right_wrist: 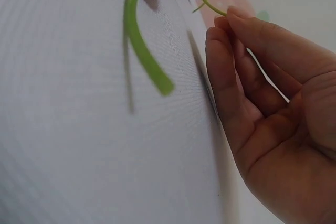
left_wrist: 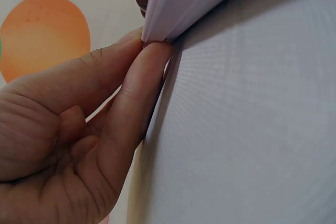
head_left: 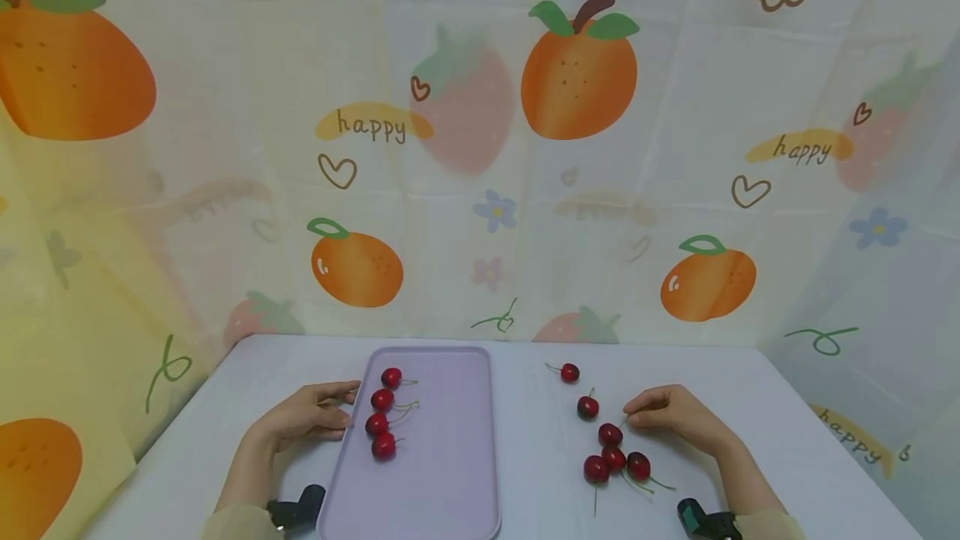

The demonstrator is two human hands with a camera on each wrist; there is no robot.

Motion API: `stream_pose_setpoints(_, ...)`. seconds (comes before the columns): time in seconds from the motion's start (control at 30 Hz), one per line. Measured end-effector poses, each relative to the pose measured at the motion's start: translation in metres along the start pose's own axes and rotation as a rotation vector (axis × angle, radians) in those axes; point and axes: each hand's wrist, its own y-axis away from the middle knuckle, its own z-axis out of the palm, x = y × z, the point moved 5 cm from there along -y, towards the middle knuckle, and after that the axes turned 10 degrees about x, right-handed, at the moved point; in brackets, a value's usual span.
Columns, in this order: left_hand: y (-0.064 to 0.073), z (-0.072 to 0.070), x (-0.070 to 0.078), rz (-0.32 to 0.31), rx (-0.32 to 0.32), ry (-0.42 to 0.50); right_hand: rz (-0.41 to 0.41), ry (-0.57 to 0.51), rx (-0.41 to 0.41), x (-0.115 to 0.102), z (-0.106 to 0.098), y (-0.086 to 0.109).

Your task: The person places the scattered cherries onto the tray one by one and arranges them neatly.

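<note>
My left hand (head_left: 300,417) pinches the left rim of a lilac tray (head_left: 442,482) between thumb and finger, as the left wrist view shows close up. Inside the tray, along its left side, several red cherries (head_left: 382,400) lie in a column with their stems pointing right. To the right of the tray, my right hand (head_left: 682,422) pinches the tip of a green stem (right_wrist: 212,7) between thumb and fingers. That stem leads to a cherry (head_left: 611,434) at the upper part of a loose cluster. Whether this cherry still touches the table, I cannot tell.
Beside it on the white table (head_left: 536,440) are more loose cherries, among them one cherry (head_left: 588,407) and another (head_left: 570,372) farther back. A fruit-printed cloth (head_left: 465,257) hangs behind the table. Black wrist devices (head_left: 298,510) sit near both forearms.
</note>
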Motion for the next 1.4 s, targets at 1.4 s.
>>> stream_pose_setpoints(1.4,0.001,0.0,0.0,-0.02,0.016,-0.007,-0.059,-0.045,0.118,-0.024,-0.006,0.002)
